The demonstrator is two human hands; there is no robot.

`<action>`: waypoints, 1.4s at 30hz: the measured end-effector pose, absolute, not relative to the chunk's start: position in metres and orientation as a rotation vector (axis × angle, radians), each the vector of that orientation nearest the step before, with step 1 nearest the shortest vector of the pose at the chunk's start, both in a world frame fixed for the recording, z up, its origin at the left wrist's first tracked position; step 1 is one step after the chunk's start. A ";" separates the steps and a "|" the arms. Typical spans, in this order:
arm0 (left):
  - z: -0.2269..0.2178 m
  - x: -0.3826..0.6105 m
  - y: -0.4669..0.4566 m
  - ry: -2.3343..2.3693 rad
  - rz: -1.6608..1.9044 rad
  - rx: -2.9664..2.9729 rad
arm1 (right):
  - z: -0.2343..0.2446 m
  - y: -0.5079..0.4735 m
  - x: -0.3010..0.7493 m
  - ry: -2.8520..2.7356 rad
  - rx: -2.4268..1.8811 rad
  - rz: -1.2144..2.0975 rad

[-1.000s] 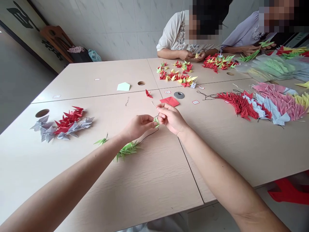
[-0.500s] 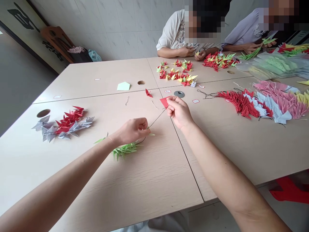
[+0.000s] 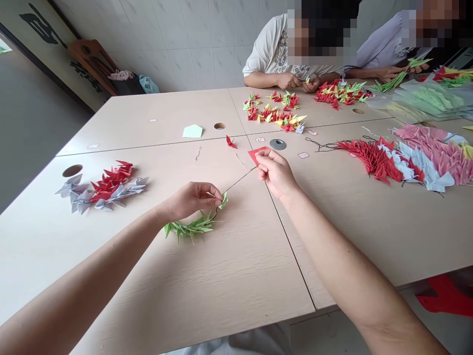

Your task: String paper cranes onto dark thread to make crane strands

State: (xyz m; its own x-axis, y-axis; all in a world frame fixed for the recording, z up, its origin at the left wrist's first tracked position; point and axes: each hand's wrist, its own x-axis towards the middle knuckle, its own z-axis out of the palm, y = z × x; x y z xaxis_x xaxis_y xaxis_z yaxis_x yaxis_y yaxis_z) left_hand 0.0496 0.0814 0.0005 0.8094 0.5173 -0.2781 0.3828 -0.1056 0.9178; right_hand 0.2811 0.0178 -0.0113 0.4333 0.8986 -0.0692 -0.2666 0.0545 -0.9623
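My left hand (image 3: 197, 199) pinches a small green folded paper crane (image 3: 223, 200), which sits on a dark thread (image 3: 240, 181). Fingers closed, my right hand (image 3: 274, 170) grips the other end of this thread and pulls it taut up and to the right. Whether a needle is in those fingers is hidden. A red paper piece (image 3: 254, 154) shows just behind the right fingertips; I cannot tell if they touch it. Below my left hand, a curved string of green paper cranes (image 3: 190, 229) lies on the table, joined to the same thread.
Grey and red crane strings (image 3: 107, 190) lie at left. A lone red crane (image 3: 231, 142), a pale green paper (image 3: 192, 131) and a metal ring (image 3: 278, 144) are beyond my hands. Red, white and pink strings (image 3: 406, 158) lie right. Two people sit across the table (image 3: 236, 286).
My left hand has moved slightly down and left along the thread, and the green crane at its fingertips now shows more fully. The right hand stays nearly still. The view has shifted a little.
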 end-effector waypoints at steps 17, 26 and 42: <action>0.017 0.024 0.084 0.650 0.053 1.942 | -0.035 0.023 0.292 -0.856 -1.399 0.813; 0.018 0.034 0.077 0.615 0.007 2.138 | -0.046 0.026 0.299 -0.909 -1.479 0.739; 0.033 0.053 0.059 0.605 -0.031 2.425 | -0.051 0.028 0.304 -1.003 -1.559 0.654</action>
